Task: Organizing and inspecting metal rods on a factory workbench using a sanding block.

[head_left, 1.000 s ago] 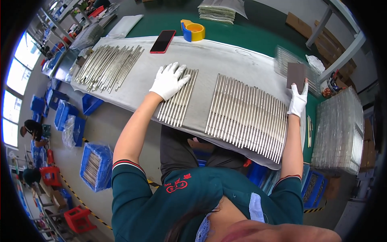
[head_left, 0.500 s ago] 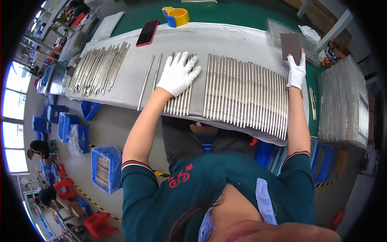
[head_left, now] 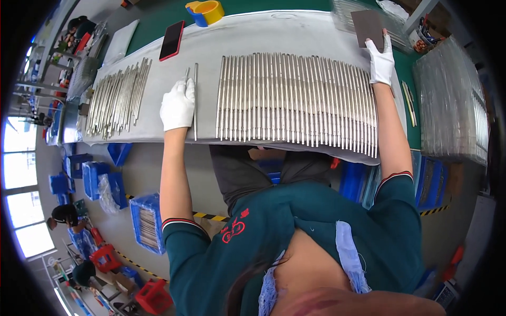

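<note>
My left hand (head_left: 178,107), in a white glove, is closed over a slim metal rod (head_left: 187,73) whose tip shows past the fingers. Just right of it lies a single loose metal rod (head_left: 196,102). A wide, even row of metal rods (head_left: 295,100) is laid side by side on the grey cloth (head_left: 247,39), and a looser pile of rods (head_left: 118,100) lies on the left. At the far right my right hand (head_left: 381,62), gloved with bare fingertips, grips a dark brown rectangular sheet (head_left: 367,29) by its lower edge.
A red-edged phone (head_left: 172,40) and a yellow-and-blue tape roll (head_left: 205,12) lie at the back. Clear plastic trays (head_left: 448,100) are stacked on the right. Blue bins (head_left: 145,224) stand on the floor at the left, with other people (head_left: 66,215) beyond.
My left hand has moved left from the rods near the row and closed on a rod. Rods formerly under it now join the row's left end. My right hand still holds the brown sheet.
</note>
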### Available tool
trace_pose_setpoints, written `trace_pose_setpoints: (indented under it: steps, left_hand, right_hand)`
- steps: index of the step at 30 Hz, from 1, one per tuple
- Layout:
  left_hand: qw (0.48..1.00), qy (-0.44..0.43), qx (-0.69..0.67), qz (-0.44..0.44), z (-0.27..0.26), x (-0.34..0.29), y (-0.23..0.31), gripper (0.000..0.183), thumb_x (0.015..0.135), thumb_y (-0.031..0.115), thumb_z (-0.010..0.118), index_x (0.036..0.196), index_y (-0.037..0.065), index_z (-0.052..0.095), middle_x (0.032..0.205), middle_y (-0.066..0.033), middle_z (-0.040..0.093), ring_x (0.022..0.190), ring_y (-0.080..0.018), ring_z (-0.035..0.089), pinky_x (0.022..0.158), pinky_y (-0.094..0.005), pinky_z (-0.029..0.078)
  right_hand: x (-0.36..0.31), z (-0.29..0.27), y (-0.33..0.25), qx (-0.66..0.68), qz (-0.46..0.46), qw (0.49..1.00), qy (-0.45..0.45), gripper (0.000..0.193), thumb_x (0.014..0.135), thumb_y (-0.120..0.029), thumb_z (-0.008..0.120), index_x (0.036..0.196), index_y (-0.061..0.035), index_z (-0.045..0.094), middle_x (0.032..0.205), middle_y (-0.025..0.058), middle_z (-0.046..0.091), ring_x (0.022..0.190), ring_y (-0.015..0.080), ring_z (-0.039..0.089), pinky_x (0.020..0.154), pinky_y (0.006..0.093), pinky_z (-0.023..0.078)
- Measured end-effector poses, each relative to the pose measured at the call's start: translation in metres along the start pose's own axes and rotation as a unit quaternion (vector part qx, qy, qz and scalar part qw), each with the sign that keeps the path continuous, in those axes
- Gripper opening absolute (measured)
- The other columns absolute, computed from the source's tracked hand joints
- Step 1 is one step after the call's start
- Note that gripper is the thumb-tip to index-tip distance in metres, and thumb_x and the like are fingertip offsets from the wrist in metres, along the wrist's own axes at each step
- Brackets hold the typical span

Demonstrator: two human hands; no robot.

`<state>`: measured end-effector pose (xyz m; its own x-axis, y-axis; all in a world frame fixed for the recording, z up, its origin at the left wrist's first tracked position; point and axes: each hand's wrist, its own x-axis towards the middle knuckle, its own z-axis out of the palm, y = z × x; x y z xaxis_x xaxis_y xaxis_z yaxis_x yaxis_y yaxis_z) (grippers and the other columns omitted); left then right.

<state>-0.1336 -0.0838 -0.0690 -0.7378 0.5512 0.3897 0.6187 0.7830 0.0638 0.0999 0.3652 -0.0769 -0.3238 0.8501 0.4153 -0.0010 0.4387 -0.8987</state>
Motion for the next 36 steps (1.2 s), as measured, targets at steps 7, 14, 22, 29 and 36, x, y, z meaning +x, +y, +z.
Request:
trace_pose_setpoints:
  steps: [7, 14, 22, 29, 36]
  left_hand:
    - [0.998, -0.033, -0.048, -0.002, -0.008, -0.008, 0.076, 0.042, 0.1, 0.042, 0.045, 0.119, 0.012, 0.068, 0.12, -0.008, 0.067, 0.092, -0.0356, 0.066, 0.085, -0.0448, 0.054]
    - [0.995, -0.076, -0.064, 0.003, -0.013, 0.006, 0.08, 0.041, 0.098, 0.041, 0.05, 0.118, 0.009, 0.067, 0.124, -0.0115, 0.065, 0.106, -0.0344, 0.064, 0.091, -0.0446, 0.052]
    - [0.964, -0.04, -0.17, 0.201, 0.038, 0.069, 0.069, 0.032, 0.097, 0.035, 0.056, 0.115, 0.014, 0.072, 0.118, -0.0125, 0.066, 0.109, -0.0316, 0.061, 0.095, -0.0408, 0.049]
    - [0.974, -0.05, -0.159, 0.153, 0.042, 0.07, 0.076, 0.032, 0.095, 0.041, 0.059, 0.102, 0.015, 0.076, 0.107, -0.0116, 0.068, 0.1, -0.0318, 0.062, 0.089, -0.0422, 0.051]
    - [0.962, -0.018, -0.145, 0.232, 0.046, 0.075, 0.095, 0.032, 0.097, 0.037, 0.055, 0.108, 0.014, 0.074, 0.109, -0.0134, 0.067, 0.101, -0.0342, 0.062, 0.089, -0.0438, 0.051]
  right_hand:
    - [-0.003, 0.0, -0.004, 0.004, 0.003, 1.0, 0.004, 0.066, 0.087, -0.02, 0.075, 0.146, -0.0114, 0.047, 0.13, 0.0111, 0.063, 0.112, 0.0147, 0.061, 0.096, 0.0267, 0.048]
    - [-0.001, -0.001, 0.0, 0.018, 0.004, 1.0, -0.018, 0.066, 0.087, -0.02, 0.075, 0.147, -0.0118, 0.047, 0.13, 0.011, 0.062, 0.113, 0.0147, 0.061, 0.096, 0.0267, 0.048]
    - [-0.005, 0.003, -0.005, -0.039, -0.012, 0.999, -0.014, 0.065, 0.088, -0.021, 0.074, 0.147, -0.014, 0.047, 0.131, 0.011, 0.062, 0.112, 0.0151, 0.061, 0.095, 0.0269, 0.048]
    - [0.008, -0.004, 0.026, -0.003, -0.028, 0.999, -0.016, 0.065, 0.088, -0.017, 0.074, 0.147, -0.0134, 0.048, 0.128, 0.009, 0.063, 0.107, 0.0125, 0.062, 0.089, 0.0247, 0.05]
    - [0.01, 0.001, 0.032, 0.012, -0.078, 0.997, -0.012, 0.066, 0.088, -0.016, 0.075, 0.147, -0.011, 0.047, 0.127, 0.0081, 0.063, 0.104, 0.0114, 0.062, 0.088, 0.0243, 0.05]
